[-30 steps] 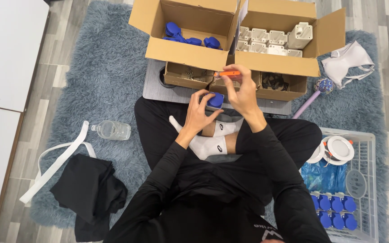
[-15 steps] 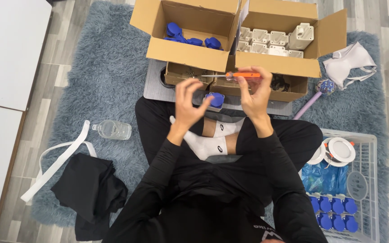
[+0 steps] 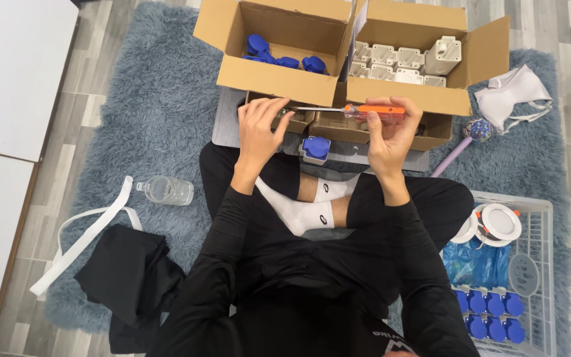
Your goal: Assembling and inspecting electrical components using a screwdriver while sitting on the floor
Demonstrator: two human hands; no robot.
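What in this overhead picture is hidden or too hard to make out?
- Screwdriver tip: head view, covered by the left hand.
- Small tray boxes contents: head view, hidden behind both hands and the cardboard flaps.
- White basket: head view, cut off by the bottom edge.
- Blue-and-grey part on the lap: too small for detail.

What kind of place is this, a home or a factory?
Probably a room in a home, used for piecework. The person sits cross-legged on a shaggy blue-grey rug over a wood-look floor, not at a bench. Open cardboard boxes of small blue and white parts stand in front.
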